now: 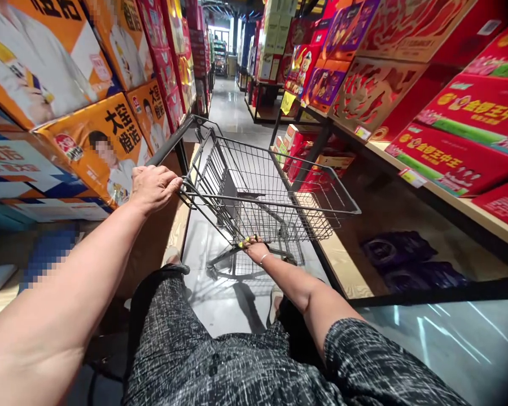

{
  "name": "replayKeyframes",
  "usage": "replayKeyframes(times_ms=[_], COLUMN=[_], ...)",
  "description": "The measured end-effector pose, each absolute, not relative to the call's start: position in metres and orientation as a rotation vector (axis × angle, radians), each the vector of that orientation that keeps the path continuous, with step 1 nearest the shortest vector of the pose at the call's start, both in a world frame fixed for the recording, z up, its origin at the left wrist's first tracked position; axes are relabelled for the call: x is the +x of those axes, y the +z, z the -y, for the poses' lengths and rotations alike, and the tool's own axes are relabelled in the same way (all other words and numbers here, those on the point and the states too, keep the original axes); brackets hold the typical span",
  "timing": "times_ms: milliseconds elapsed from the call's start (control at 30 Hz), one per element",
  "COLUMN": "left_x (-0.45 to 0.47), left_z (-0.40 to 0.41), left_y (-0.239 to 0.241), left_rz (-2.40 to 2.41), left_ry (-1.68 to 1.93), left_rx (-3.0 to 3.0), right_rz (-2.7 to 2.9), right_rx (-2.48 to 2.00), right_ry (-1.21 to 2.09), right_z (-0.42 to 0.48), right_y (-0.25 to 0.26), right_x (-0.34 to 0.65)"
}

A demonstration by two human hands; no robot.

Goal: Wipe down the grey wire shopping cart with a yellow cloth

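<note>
A grey wire shopping cart (279, 186) stands tilted in a shop aisle in front of me, its basket bare. My left hand (152, 186) is wrapped round the cart's dark handle bar at the upper left. My right hand (254, 247) grips the lower rear edge of the wire basket, fingers curled into the mesh; a thin bracelet sits on that wrist.
Orange and blue boxes (105, 141) are stacked on the left shelves. Red gift boxes (457, 152) fill the right shelves, with dark purple packs (393, 251) on the low wooden shelf. The glossy floor (232, 113) of the aisle runs ahead between them.
</note>
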State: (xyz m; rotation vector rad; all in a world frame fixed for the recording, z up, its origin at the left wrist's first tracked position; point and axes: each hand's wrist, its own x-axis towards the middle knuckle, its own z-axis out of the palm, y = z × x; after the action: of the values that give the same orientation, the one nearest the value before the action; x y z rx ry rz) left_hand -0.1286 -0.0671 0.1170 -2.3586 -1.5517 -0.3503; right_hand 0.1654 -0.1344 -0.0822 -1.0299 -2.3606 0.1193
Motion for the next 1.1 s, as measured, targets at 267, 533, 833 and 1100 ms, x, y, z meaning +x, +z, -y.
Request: replayKeyframes(times_ms=[267,533,833,1100], left_x=[-0.108,-0.079,-0.091,-0.099], left_z=[0.05,0.036,0.005,-0.008], left_y=[0.114,0.083,0.06,0.053], left_rz=[1.551,1.371,1.344,1.315], left_ry=[-0.702,-0.328,-0.295,-0.375], left_rx=[-2.391,-2.636,-2.445,-2.428], right_rz=[2.414,2.756,2.842,2.498], right_rx=[-1.08,-1.317,-1.417,-1.401], right_ry=[-0.026,-0.088,-0.219,-0.563], right_z=[0.07,0.076,0.064,0.01], right_y=[-0.028,-0.104,-0.089,-0.016], right_x=[0.106,0.131,0.179,0.147])
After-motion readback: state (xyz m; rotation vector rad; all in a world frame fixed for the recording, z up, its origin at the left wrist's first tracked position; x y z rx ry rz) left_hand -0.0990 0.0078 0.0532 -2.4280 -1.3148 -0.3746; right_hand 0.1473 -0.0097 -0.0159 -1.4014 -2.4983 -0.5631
